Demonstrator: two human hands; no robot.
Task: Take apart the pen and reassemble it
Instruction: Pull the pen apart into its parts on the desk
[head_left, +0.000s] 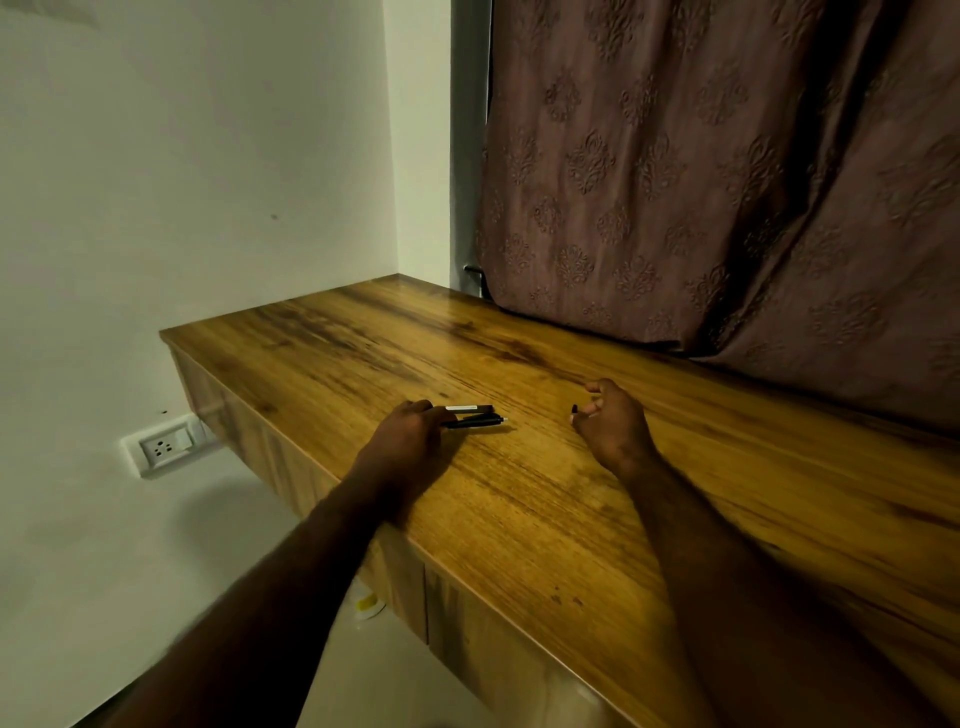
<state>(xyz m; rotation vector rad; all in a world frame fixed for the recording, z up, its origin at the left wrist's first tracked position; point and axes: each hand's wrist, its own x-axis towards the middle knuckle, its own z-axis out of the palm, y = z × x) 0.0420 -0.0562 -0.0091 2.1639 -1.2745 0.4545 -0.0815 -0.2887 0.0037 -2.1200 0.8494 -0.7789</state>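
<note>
Two dark pen parts show at the left hand (410, 428), whose fingers curl round the near end of the barrel (474, 422). The barrel's long axis runs left to right across the surface (519, 519), its pale tip pointing toward the right hand (613, 418). Just on the barrel's far side, a second piece (470, 408) with a pale strip lies nearly parallel to it; whether the left hand holds that too or it rests on the surface is hard to tell. Right of the barrel's tip and apart from it, the right hand pinches a small black bit (574, 409) between thumb and fingertip. The taking-apart looks done, and the next join likely turns on bringing that bit in along the barrel's axis to its tip end, the right hand being the nearer. The left hand hides the barrel's other end, and the bit is too small to identify.
</note>
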